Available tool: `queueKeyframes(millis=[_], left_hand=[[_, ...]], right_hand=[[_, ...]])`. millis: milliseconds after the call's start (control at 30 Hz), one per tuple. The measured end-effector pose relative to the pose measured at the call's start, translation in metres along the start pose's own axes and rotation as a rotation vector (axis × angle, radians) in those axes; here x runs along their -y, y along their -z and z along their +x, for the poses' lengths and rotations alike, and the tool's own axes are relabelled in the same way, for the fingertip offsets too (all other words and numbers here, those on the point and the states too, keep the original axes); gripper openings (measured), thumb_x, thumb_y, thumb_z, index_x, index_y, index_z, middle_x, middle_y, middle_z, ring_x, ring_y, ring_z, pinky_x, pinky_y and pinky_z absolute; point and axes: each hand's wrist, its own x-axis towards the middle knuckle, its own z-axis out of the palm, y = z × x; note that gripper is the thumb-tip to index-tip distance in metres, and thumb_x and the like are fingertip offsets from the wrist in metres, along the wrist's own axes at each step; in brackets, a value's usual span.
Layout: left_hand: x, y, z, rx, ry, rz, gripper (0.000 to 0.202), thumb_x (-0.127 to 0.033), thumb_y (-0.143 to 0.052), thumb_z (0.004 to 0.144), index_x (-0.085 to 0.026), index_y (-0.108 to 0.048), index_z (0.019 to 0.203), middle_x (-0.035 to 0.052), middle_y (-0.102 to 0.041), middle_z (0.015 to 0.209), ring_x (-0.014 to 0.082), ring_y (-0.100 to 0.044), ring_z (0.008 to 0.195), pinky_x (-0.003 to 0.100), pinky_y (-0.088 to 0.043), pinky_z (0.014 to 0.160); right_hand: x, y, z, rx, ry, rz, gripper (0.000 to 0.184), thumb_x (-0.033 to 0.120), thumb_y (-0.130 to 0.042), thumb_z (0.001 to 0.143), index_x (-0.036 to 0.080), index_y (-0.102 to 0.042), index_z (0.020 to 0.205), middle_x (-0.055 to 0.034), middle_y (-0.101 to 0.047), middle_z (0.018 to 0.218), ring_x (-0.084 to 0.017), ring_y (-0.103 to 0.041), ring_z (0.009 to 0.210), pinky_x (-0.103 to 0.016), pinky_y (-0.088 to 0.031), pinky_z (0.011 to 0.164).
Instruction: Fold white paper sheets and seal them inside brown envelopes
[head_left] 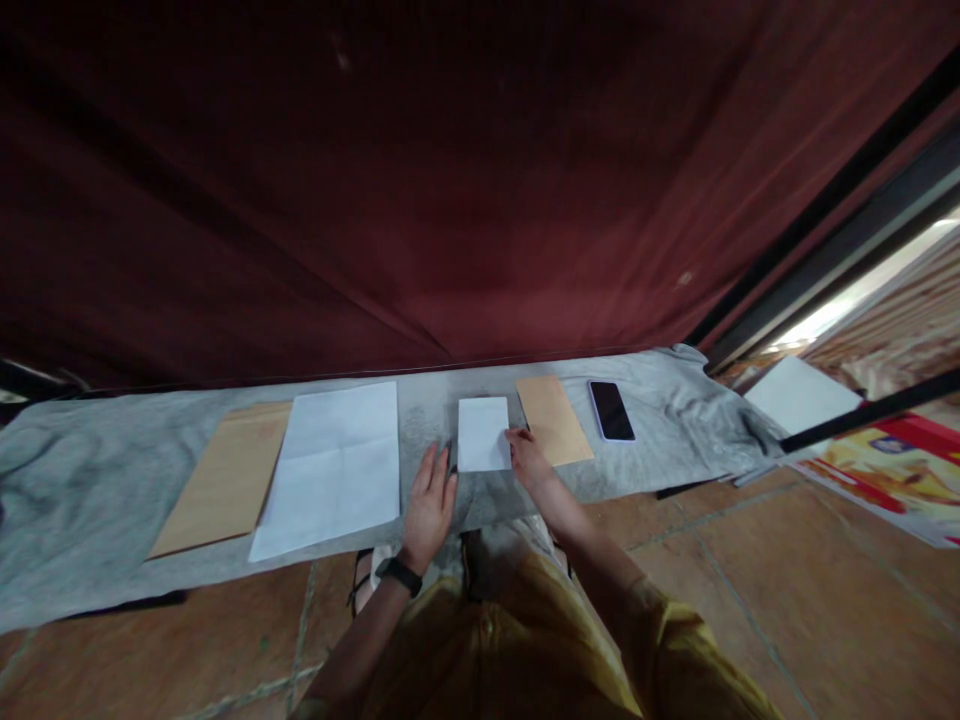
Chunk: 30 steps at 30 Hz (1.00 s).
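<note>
A small white sheet of paper [482, 432] lies on the grey cloth in front of me, its long sides running away from me. The fingers of my right hand [527, 458] are pinched together at the paper's right edge. My left hand [430, 502], with a dark watch on its wrist, rests flat on the cloth just left of the paper, fingers stretched out and holding nothing. Right of the small sheet lies a brown envelope [556, 422], partly behind my right hand. On the left, a large creased white sheet [337, 460] slightly overlaps a larger brown envelope [225, 480].
A phone [612, 411] with a dark screen lies right of the brown envelope. The grey cloth [75, 490] covers a narrow bench, with a dark red curtain [450, 200] hanging behind it. At the right, a red and yellow box [892, 470] stands beyond a dark metal bar.
</note>
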Motion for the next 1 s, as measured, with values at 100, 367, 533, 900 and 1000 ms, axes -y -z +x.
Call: queueKeyframes(millis=[100, 367, 533, 900, 1000], left_hand=[[-0.004, -0.002, 0.0, 0.006, -0.023, 0.012, 0.056, -0.029, -0.035, 0.104, -0.023, -0.026, 0.159, 0.0113, -0.032, 0.164, 0.0252, -0.031, 0.151, 0.05, -0.038, 0.12], [-0.013, -0.004, -0.003, 0.217, -0.168, 0.195, 0.054, -0.034, -0.039, 0.102, -0.014, -0.04, 0.152, 0.0145, -0.045, 0.157, 0.0274, -0.035, 0.149, 0.052, -0.037, 0.12], [-0.018, -0.002, -0.002, 0.26, -0.171, 0.265, 0.051, -0.035, -0.04, 0.102, -0.012, -0.049, 0.147, 0.0167, -0.045, 0.156, 0.0289, -0.035, 0.149, 0.052, -0.035, 0.12], [-0.018, -0.004, -0.002, 0.276, -0.184, 0.295, 0.052, -0.039, -0.041, 0.101, -0.014, -0.051, 0.145, 0.0163, -0.048, 0.154, 0.0287, -0.038, 0.148, 0.052, -0.033, 0.121], [-0.018, -0.003, -0.003, 0.287, -0.188, 0.306, 0.051, -0.038, -0.039, 0.101, -0.01, -0.055, 0.141, 0.018, -0.049, 0.152, 0.0288, -0.038, 0.147, 0.052, -0.032, 0.122]], right_hand=[[-0.011, -0.01, -0.015, -0.066, -0.027, 0.027, 0.03, 0.051, -0.052, 0.084, 0.026, -0.044, 0.069, 0.0002, -0.058, 0.06, -0.018, -0.065, 0.064, -0.029, -0.054, 0.061], [-0.027, -0.028, -0.031, -0.091, 0.002, -0.042, 0.03, 0.046, -0.044, 0.086, 0.023, -0.054, 0.102, -0.0072, -0.068, 0.088, -0.022, -0.069, 0.075, -0.034, -0.057, 0.066], [-0.022, -0.018, -0.039, -0.084, 0.046, -0.163, 0.042, 0.037, -0.04, 0.09, 0.02, -0.049, 0.127, -0.0113, -0.068, 0.11, -0.022, -0.068, 0.094, -0.035, -0.058, 0.077], [0.009, -0.006, -0.061, 0.404, 0.601, -0.994, 0.043, 0.019, -0.041, 0.101, 0.021, -0.057, 0.141, -0.0077, -0.049, 0.154, -0.022, -0.04, 0.145, -0.045, -0.034, 0.121], [0.011, -0.01, -0.053, 0.519, 0.646, -1.041, 0.043, 0.026, -0.04, 0.104, 0.019, -0.055, 0.143, -0.0078, -0.05, 0.153, -0.022, -0.041, 0.145, -0.044, -0.032, 0.123]])
